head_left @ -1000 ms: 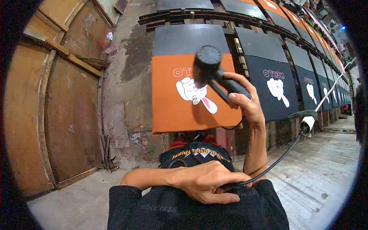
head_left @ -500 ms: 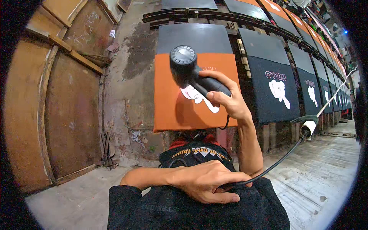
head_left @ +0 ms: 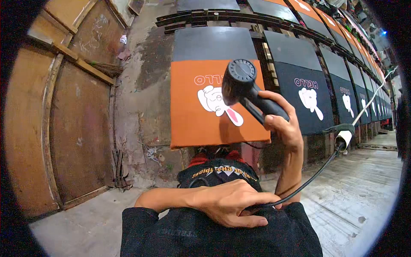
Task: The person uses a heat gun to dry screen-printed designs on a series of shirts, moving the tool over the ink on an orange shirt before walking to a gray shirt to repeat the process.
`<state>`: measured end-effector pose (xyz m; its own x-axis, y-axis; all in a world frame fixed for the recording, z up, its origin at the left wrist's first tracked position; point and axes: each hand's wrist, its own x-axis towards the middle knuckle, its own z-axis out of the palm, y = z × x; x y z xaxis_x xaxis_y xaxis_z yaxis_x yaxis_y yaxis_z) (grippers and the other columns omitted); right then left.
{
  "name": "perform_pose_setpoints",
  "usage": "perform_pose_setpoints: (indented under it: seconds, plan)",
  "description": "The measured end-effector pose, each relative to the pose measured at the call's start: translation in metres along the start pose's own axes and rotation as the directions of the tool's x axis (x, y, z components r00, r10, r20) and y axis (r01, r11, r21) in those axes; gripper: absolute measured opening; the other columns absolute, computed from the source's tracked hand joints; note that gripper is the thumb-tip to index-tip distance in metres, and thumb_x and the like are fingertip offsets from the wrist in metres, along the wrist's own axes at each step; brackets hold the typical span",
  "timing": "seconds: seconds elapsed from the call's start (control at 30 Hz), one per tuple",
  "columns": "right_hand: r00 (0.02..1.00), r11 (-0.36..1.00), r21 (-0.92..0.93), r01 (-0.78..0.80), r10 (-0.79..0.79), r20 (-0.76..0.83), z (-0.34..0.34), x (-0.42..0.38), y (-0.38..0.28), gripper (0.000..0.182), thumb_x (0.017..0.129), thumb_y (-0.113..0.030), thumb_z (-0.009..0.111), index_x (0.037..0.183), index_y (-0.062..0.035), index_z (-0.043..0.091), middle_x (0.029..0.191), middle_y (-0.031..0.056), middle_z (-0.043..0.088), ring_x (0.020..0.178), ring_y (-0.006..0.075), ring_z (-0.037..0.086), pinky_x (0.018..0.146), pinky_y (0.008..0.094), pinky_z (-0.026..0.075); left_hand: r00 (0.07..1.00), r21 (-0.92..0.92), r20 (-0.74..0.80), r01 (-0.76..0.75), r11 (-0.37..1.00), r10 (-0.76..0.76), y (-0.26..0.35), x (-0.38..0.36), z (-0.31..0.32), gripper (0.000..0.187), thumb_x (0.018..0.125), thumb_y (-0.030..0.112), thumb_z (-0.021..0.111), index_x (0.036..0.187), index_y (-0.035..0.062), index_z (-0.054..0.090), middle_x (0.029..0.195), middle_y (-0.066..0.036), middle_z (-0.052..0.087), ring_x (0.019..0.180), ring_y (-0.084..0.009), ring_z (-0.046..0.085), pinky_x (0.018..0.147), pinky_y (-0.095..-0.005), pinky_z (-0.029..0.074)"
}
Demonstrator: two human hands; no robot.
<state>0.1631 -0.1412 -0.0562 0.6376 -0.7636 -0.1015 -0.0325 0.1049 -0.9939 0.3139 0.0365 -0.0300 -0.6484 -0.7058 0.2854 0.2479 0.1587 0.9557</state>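
Observation:
My right hand point(head_left: 287, 120) is closed around the handle of a black hair dryer point(head_left: 239, 83), held above an orange fabric panel point(head_left: 188, 111). The panel lies on a grey board point(head_left: 212, 43) and carries a white rabbit print point(head_left: 209, 100) with the word "HELLO" above it, upside down to me. The dryer covers part of the lettering and of the print. Against my belly, my left hand point(head_left: 237, 203) is closed on a black power cord point(head_left: 308, 182), which runs up right to a white connector point(head_left: 343, 139).
Right of the orange panel, a row of boards holds dark fabric panels point(head_left: 299, 90) with the same print. Behind them run rails point(head_left: 205, 16) and more boards. On the left stand brown wooden panels point(head_left: 85, 128). A white cable point(head_left: 372, 105) rises to the upper right.
My right hand has moved the hair dryer to the right over the orange panel, uncovering more of the rabbit and lettering. My left hand stays in place on the cord.

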Motion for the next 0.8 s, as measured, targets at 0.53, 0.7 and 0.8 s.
perform_pose_setpoints:
  seconds: [0.53, 0.7, 0.8]
  plan:
    - [0.991, 0.994, 0.077, 0.078, -0.086, 0.103, 0.041, 0.030, 0.015, 0.054, 0.082, -0.013, 0.070, 0.136, -0.0090, 0.061, 0.083, -0.0011, 0.060, 0.062, 0.0043, 0.051, 0.054, 0.0210, 0.041, 0.999, 0.005, 0.019, 0.028, 1.000, -0.028, -0.002, 0.002, -0.003, 0.054, 0.093, 0.016, 0.072, 0.137, -0.0054, 0.050, 0.090, -0.020, 0.070, 0.069, -0.0324, 0.068, 0.059, -0.0402, 0.052]
    - [0.958, 0.997, 0.082, 0.001, -0.025, 0.287, 0.040, 0.051, 0.012, 0.053, 0.084, -0.011, 0.069, 0.136, -0.0111, 0.061, 0.087, 0.0007, 0.064, 0.064, 0.0046, 0.053, 0.053, 0.0217, 0.043, 0.999, 0.024, 0.007, 0.041, 0.999, -0.041, -0.001, -0.001, 0.000, 0.054, 0.092, 0.016, 0.072, 0.137, -0.0055, 0.051, 0.090, -0.019, 0.070, 0.070, -0.0331, 0.068, 0.060, -0.0410, 0.052]
    - [0.965, 0.995, 0.082, 0.058, -0.077, 0.252, 0.050, 0.061, 0.014, 0.053, 0.085, -0.012, 0.069, 0.137, -0.0108, 0.061, 0.090, 0.0014, 0.065, 0.065, 0.0051, 0.055, 0.055, 0.0216, 0.044, 0.997, 0.044, 0.030, 0.069, 0.997, -0.070, 0.003, 0.000, -0.003, 0.054, 0.092, 0.016, 0.072, 0.137, -0.0059, 0.051, 0.092, -0.020, 0.070, 0.073, -0.0338, 0.069, 0.063, -0.0411, 0.054]
